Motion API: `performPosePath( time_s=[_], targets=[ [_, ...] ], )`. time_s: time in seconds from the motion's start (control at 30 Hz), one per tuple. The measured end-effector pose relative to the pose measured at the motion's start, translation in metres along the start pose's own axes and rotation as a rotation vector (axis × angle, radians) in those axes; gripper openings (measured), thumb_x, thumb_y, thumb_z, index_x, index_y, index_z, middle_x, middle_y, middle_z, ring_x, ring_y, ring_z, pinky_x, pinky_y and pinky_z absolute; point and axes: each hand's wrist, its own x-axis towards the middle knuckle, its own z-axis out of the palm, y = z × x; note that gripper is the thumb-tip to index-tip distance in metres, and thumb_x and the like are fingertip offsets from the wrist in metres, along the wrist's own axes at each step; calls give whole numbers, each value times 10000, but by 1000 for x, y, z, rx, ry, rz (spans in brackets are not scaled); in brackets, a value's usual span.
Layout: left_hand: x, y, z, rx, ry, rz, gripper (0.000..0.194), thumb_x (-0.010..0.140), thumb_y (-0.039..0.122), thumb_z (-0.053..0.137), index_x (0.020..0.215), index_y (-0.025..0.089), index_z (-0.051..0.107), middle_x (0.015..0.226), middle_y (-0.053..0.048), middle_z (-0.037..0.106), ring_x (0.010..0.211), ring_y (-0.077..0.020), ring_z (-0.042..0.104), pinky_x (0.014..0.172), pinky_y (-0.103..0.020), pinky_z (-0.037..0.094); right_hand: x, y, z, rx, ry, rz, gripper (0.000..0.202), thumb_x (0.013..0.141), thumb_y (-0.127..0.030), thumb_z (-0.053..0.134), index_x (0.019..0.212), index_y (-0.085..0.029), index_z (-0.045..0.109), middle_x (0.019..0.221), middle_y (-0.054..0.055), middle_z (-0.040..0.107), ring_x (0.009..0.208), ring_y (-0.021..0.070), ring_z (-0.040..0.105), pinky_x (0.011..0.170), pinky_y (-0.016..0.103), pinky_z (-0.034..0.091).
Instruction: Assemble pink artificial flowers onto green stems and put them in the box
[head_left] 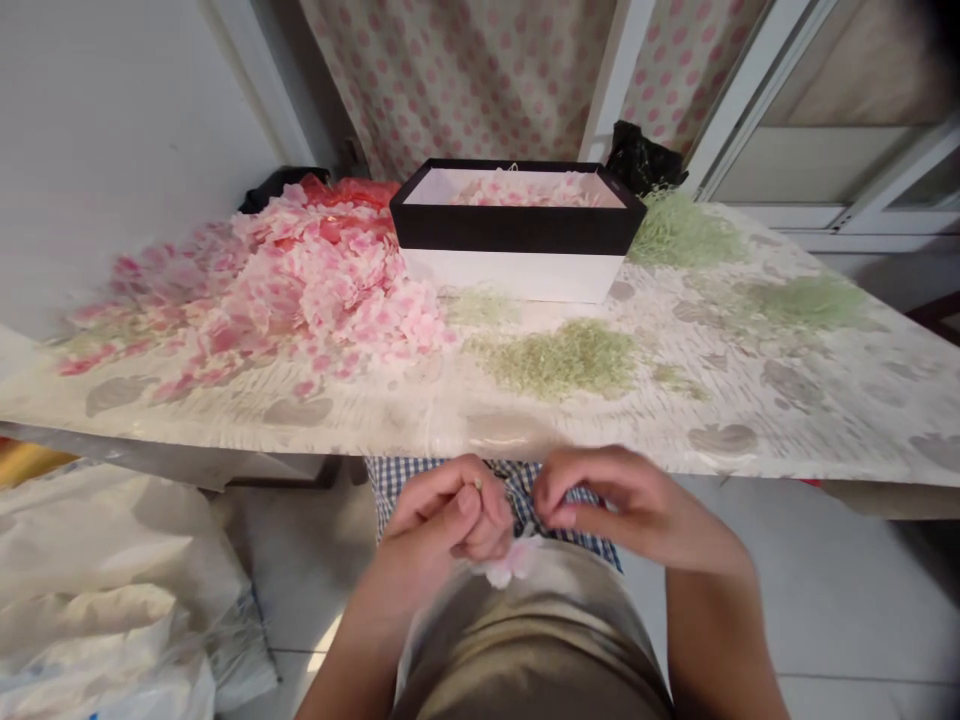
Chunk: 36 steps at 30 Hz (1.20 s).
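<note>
Close to my body, below the table edge, both hands are raised over my lap. My left hand [457,510] is closed, thumb pressed against the fingers, and a tiny pale-green tip pokes out between them. Pale pink artificial flower petals [514,562] hang from under that hand, against my shirt. To the right, a short gap away, my right hand [607,495] has its fingers curled in, slightly blurred; whatever they pinch is hidden. A large heap of pink artificial blossoms [322,280] lies on the table at left.
A black-and-white box [517,270] holding pink blossoms stands at the table's back middle. Green artificial sprigs [562,358] lie before it, with more green bunches [802,300] at right. A black plastic bag [645,157] sits behind. White sacks [112,590] are on the floor at left.
</note>
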Motion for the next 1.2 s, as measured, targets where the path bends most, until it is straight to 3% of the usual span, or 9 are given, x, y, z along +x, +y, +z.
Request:
performPosePath(
  time_s=[0.1, 0.17, 0.27, 0.37, 0.5, 0.63, 0.7, 0.9, 1.2],
  targets=[
    [-8, 13, -7, 260, 184, -44, 246, 946, 360, 552, 783, 197, 636, 510, 72, 252, 440, -76, 241, 453, -221, 279, -8, 7, -22, -493, 587, 186, 84, 882, -276, 602, 867, -216, 660, 817, 31, 655, 726, 162, 609, 667, 300, 510],
    [-12, 24, -15, 504, 311, -39, 264, 936, 385, 550, 782, 193, 645, 492, 61, 301, 448, -93, 308, 456, -238, 284, -11, 19, -35, -732, 791, 303, 134, 839, -328, 620, 858, -204, 669, 812, 47, 629, 669, 180, 568, 662, 351, 487],
    [-7, 41, -28, 1005, 487, -28, 244, 933, 376, 513, 816, 210, 649, 488, 51, 363, 461, -117, 360, 472, -256, 288, -11, 37, -42, -855, 754, 360, 196, 812, -356, 618, 872, -181, 683, 894, 88, 628, 700, 216, 581, 655, 379, 469],
    [15, 56, -43, 1528, 540, -50, 213, 917, 293, 464, 838, 211, 644, 585, 17, 550, 545, -150, 500, 561, -275, 371, -7, 48, -39, -980, 731, 382, 192, 858, -330, 536, 842, -184, 660, 906, 94, 629, 746, 238, 590, 638, 365, 445],
    [53, 64, -64, 1915, 593, -352, 270, 920, 246, 404, 922, 203, 671, 826, -81, 698, 801, -264, 650, 701, -343, 445, -3, 52, -38, -1022, 769, 403, 203, 872, -299, 467, 726, -209, 577, 842, 80, 613, 689, 219, 558, 573, 328, 378],
    [72, 62, -80, 1967, 639, -451, 413, 908, 319, 470, 1267, 139, 563, 902, -155, 711, 922, -348, 659, 757, -413, 476, -5, 55, -41, -976, 871, 420, 157, 868, -306, 438, 801, -216, 549, 793, 85, 633, 638, 226, 554, 564, 335, 371],
    [74, 59, -85, 1966, 649, -464, 471, 891, 375, 513, 1296, 136, 548, 927, -161, 718, 940, -355, 659, 776, -425, 483, -7, 58, -42, -920, 942, 421, 151, 881, -309, 433, 868, -218, 552, 745, 77, 644, 623, 235, 570, 582, 352, 403],
    [72, 50, -94, 1971, 711, -416, 304, 928, 365, 460, 1099, 219, 664, 884, -129, 713, 904, -353, 663, 747, -424, 471, -14, 67, -43, -618, 1100, 327, 166, 869, -347, 569, 947, -223, 647, 812, 60, 694, 727, 235, 664, 721, 397, 517],
    [63, 48, -100, 1820, 817, -133, 253, 962, 284, 354, 796, 208, 529, 646, -38, 538, 703, -239, 584, 611, -309, 355, -12, 64, -43, -415, 1129, 274, 160, 885, -349, 555, 942, -221, 632, 786, 44, 670, 670, 202, 647, 666, 377, 540]
  ],
)
